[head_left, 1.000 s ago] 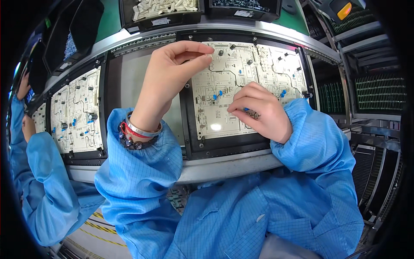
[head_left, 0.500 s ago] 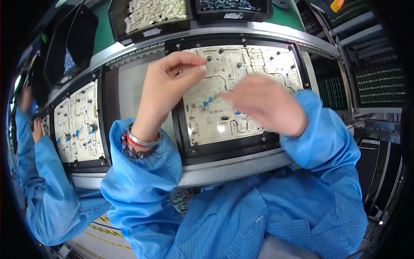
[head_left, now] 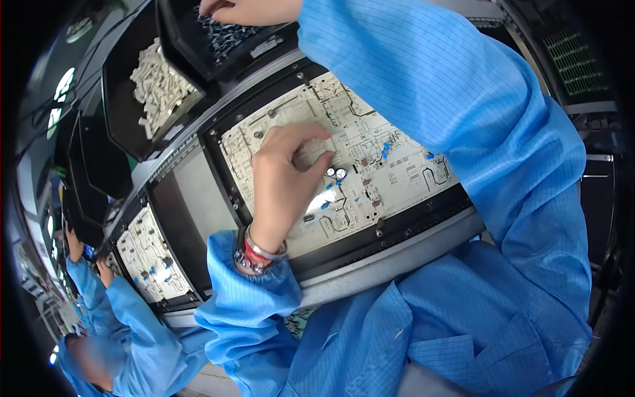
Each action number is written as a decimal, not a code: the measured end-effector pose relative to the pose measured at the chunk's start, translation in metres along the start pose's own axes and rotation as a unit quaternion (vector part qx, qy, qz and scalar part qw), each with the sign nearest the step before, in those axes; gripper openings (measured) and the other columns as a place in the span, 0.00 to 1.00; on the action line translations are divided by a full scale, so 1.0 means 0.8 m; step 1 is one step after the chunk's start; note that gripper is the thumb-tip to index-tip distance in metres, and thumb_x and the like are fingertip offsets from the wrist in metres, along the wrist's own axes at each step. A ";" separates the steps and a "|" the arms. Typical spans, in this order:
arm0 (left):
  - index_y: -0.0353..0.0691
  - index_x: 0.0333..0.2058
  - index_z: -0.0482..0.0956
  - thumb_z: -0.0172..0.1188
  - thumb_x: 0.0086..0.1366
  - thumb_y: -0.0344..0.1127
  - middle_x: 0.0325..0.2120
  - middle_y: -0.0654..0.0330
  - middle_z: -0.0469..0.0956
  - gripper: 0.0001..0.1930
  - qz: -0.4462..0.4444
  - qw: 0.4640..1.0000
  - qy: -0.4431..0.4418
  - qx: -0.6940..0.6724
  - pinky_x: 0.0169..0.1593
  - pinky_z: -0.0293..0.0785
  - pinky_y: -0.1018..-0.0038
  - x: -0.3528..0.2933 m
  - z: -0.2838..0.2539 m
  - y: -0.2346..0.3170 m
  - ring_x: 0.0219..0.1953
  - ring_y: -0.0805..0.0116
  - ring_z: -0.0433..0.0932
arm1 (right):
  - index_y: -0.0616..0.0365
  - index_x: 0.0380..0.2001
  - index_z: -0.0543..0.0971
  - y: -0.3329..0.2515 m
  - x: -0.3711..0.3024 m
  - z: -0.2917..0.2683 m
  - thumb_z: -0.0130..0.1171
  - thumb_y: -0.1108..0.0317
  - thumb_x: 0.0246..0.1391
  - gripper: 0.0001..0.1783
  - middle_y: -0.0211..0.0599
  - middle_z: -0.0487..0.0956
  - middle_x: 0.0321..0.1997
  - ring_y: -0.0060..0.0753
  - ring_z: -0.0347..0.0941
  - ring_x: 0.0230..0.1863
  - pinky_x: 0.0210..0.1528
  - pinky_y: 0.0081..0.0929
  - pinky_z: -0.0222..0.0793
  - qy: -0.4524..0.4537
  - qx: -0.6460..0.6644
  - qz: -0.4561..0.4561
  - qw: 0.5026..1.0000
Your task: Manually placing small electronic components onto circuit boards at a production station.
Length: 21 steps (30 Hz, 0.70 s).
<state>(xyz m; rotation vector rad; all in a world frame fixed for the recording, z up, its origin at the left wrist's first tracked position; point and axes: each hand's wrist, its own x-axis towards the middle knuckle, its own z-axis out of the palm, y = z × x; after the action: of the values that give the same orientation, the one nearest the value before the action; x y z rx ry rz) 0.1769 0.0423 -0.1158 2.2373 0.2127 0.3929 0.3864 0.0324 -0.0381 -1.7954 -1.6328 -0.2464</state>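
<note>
My left hand [head_left: 284, 175] hovers over a pale circuit board [head_left: 403, 175], thumb and fingers curved but apart, with nothing visible between them. Two round capacitors [head_left: 336, 173] with light tops stand on the board just beside the thumb tip. Small blue parts [head_left: 385, 151] dot the board farther right. My right hand [head_left: 254, 10] is at the top edge of the view, over a black bin of small dark-blue parts [head_left: 228, 40]. Its visible fingers are slightly apart, and the rest is cut off by the picture edge. My right sleeve covers the board's right side.
A black frame [head_left: 413, 231] surrounds the board, with a metal rail [head_left: 397, 251] along its near side. Left of the blue-part bin, another black bin holds white pieces [head_left: 159, 89]. At left, a second board [head_left: 149, 251] lies near a co-worker in blue sleeves [head_left: 135, 317].
My right hand has moved from over the board up to the dark-blue parts bin. My left hand stays above the board, its thumb and fingers now wider apart. The view has turned.
</note>
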 end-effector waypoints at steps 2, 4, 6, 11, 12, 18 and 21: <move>0.39 0.32 0.79 0.66 0.43 0.21 0.33 0.60 0.79 0.14 0.008 1.000 -0.009 0.013 0.33 0.70 0.74 0.003 0.001 0.007 0.31 0.64 0.72 | 0.62 0.29 0.81 0.009 -0.006 -0.005 0.53 0.71 0.43 0.11 0.54 0.79 0.31 0.52 0.76 0.37 0.43 0.38 0.72 0.009 0.009 0.012 1.000; 0.39 0.31 0.79 0.66 0.42 0.21 0.33 0.60 0.79 0.14 0.004 0.999 -0.008 0.039 0.32 0.70 0.75 0.002 -0.003 0.005 0.31 0.64 0.72 | 0.62 0.28 0.81 0.013 -0.006 -0.003 0.53 0.71 0.42 0.10 0.53 0.79 0.30 0.52 0.77 0.36 0.41 0.39 0.72 -0.014 -0.011 0.030 0.999; 0.39 0.31 0.79 0.66 0.42 0.21 0.33 0.60 0.79 0.14 0.004 0.999 -0.011 0.052 0.33 0.71 0.73 0.003 -0.005 0.006 0.31 0.64 0.73 | 0.61 0.26 0.81 0.021 -0.003 0.000 0.53 0.71 0.42 0.09 0.53 0.79 0.29 0.51 0.77 0.35 0.41 0.39 0.73 -0.018 -0.007 0.036 0.999; 0.37 0.30 0.78 0.65 0.42 0.22 0.31 0.57 0.79 0.12 0.043 0.991 -0.035 0.124 0.39 0.71 0.69 0.010 -0.009 0.012 0.34 0.58 0.73 | 0.62 0.24 0.81 0.031 0.003 0.012 0.54 0.71 0.41 0.08 0.54 0.78 0.27 0.51 0.77 0.34 0.39 0.40 0.73 -0.010 -0.002 0.026 1.000; 0.37 0.30 0.78 0.65 0.42 0.22 0.31 0.57 0.79 0.12 0.046 0.990 -0.034 0.127 0.39 0.71 0.69 0.014 -0.010 0.020 0.34 0.58 0.73 | 0.62 0.24 0.81 0.033 0.008 0.011 0.54 0.71 0.41 0.08 0.54 0.78 0.27 0.51 0.77 0.34 0.39 0.40 0.73 -0.006 -0.003 0.025 1.000; 0.33 0.25 0.74 0.56 0.43 0.21 0.29 0.53 0.72 0.07 0.119 0.968 -0.044 0.218 0.39 0.69 0.65 0.010 -0.005 0.026 0.35 0.55 0.70 | 0.62 0.24 0.81 -0.018 0.039 0.080 0.52 0.71 0.43 0.09 0.53 0.79 0.26 0.50 0.77 0.31 0.33 0.39 0.74 -0.239 -0.378 0.208 0.870; 0.33 0.23 0.75 0.56 0.45 0.24 0.28 0.53 0.72 0.04 0.151 0.967 -0.059 0.197 0.39 0.70 0.66 0.006 -0.002 0.018 0.35 0.55 0.71 | 0.62 0.23 0.79 0.065 0.011 0.075 0.51 0.72 0.44 0.08 0.52 0.79 0.27 0.50 0.77 0.31 0.33 0.41 0.73 -0.192 -0.105 0.046 0.975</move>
<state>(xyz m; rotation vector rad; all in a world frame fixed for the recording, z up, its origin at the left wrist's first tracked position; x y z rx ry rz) 0.1815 0.0354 -0.1027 2.6875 -0.1300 0.4046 0.4185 0.0765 -0.0968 -2.1779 -1.8336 -0.0294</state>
